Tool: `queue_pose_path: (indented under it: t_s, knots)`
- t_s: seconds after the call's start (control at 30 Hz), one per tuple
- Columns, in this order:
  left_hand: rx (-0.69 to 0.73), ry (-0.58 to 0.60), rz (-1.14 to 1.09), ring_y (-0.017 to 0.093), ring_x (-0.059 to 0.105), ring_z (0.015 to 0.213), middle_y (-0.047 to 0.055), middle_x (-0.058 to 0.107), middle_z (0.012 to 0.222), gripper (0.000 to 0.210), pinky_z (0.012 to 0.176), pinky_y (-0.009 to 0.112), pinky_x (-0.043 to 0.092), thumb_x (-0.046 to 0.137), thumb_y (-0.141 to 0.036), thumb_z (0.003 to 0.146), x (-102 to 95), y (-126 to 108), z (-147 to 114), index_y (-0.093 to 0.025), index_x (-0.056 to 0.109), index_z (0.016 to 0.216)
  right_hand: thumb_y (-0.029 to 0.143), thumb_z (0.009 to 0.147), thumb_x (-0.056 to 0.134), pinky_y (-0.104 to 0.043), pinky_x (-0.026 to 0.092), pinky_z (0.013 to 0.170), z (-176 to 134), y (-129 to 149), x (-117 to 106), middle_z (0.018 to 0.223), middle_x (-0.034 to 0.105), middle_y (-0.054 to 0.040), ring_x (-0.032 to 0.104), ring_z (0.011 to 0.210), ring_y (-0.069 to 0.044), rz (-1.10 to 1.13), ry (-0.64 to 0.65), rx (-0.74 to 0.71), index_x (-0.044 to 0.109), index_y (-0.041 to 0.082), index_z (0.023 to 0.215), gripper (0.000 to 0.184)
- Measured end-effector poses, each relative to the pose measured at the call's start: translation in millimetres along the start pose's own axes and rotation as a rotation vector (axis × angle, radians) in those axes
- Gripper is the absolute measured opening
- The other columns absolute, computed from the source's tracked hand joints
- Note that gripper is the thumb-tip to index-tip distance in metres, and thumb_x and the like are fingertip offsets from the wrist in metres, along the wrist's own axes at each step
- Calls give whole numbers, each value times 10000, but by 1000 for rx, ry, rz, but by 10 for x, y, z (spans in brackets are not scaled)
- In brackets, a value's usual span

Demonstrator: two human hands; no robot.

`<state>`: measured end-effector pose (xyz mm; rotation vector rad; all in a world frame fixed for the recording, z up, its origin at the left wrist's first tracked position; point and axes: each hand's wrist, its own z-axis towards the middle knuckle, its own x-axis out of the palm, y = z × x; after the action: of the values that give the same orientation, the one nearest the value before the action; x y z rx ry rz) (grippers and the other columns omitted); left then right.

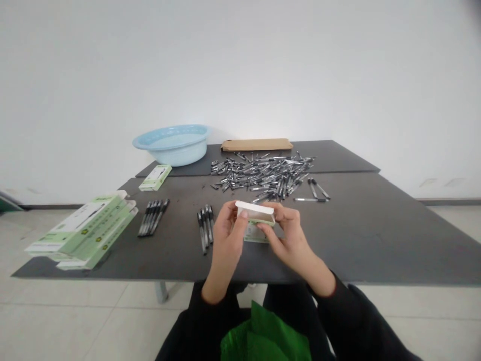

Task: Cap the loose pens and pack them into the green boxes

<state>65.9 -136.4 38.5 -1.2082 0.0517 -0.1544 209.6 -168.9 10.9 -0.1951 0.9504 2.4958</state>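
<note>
Between my two hands is a small green and white carton [256, 233], its upper end open and a white flap standing up. My left hand [230, 235] grips its left side, the thumb on the rim. On the right side my right hand [287, 235] is closed round it, with the thumb against the front edge. What the carton holds inside cannot be seen. Just left of my left hand lies a short row of black-capped pens [206, 225]. Further left is a second bunch of pens [153, 217], side by side.
A large heap of pens [270, 173] spreads behind my hands, with a few loose pens [317, 189] to its right. Green and white cartons [86, 225] are stacked at the left edge; another carton [155, 177] lies near a blue basin [176, 145]. Brown cardboard [257, 145] rests at the back.
</note>
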Motion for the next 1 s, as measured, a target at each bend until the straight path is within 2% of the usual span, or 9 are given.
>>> queue_pose_path:
  t_s: [0.13, 0.27, 0.37, 0.5, 0.6, 0.73, 0.8, 0.87, 1.0]
  knots:
    - [13, -104, 128, 147, 571, 751, -1, 612, 783, 223, 709, 241, 454, 478, -353, 948, 54, -56, 25, -184, 573, 837, 142, 945, 531, -379, 531, 941, 26, 60, -27, 1230, 600, -99, 620, 1147, -214, -57, 50, -73, 432, 288, 1187, 300]
    - [50, -149, 227, 165, 590, 855, 21, 654, 926, 224, 785, 260, 458, 392, -261, 958, 28, -60, 60, -194, 605, 935, 122, 938, 520, -389, 526, 957, 2, 61, -27, 1243, 597, -101, 613, 1165, -226, -84, 58, -86, 435, 313, 1302, 420]
    - [109, -89, 262, 170, 597, 942, 29, 665, 1065, 251, 846, 269, 450, 406, -229, 947, -13, -38, 92, -211, 630, 1060, 141, 925, 557, -381, 535, 950, -94, -1, 30, 1226, 615, -110, 622, 1153, -223, -69, -48, -22, 446, 283, 1270, 389]
    - [114, -9, 261, 155, 602, 850, 18, 671, 930, 254, 766, 245, 452, 400, -212, 944, -18, -30, 120, -198, 654, 955, 217, 913, 614, -338, 581, 860, -201, -66, 102, 1174, 660, -108, 674, 1050, -204, -101, -180, 67, 465, 257, 1217, 341]
    - [100, -56, 241, 157, 596, 810, 17, 656, 871, 236, 738, 244, 457, 400, -199, 925, 29, -7, 122, -193, 634, 891, 256, 913, 619, -326, 603, 836, -221, -54, 137, 1125, 697, -96, 705, 994, -204, -215, -228, 25, 531, 239, 1199, 300]
    - [11, -152, 104, 177, 600, 817, 31, 644, 849, 191, 727, 260, 472, 435, -258, 925, 93, 67, 84, -192, 589, 833, 223, 933, 589, -322, 613, 858, -246, -8, 214, 1119, 721, -97, 715, 1016, -212, -332, -326, -52, 538, 240, 1297, 368]
    - [-1, -101, 21, 179, 597, 812, 37, 639, 848, 210, 713, 264, 475, 434, -303, 945, 105, 93, 55, -191, 567, 828, 207, 946, 563, -332, 614, 872, -269, -6, 262, 1151, 717, -109, 710, 1053, -223, -379, -348, -58, 514, 237, 1367, 425]
    - [7, 14, -62, 173, 599, 806, 36, 637, 860, 212, 701, 261, 475, 436, -331, 959, 105, 99, 34, -188, 558, 863, 196, 956, 543, -346, 610, 892, -289, -22, 300, 1207, 701, -123, 697, 1100, -232, -417, -365, -45, 470, 233, 1436, 487]
    - [20, 189, -121, 168, 632, 875, 44, 648, 963, 174, 790, 276, 502, 551, -334, 923, 113, 79, 31, -184, 526, 1008, 176, 959, 536, -373, 580, 959, -302, -61, 328, 1362, 622, -146, 640, 1215, -240, -439, -357, 12, 353, 239, 1535, 608]
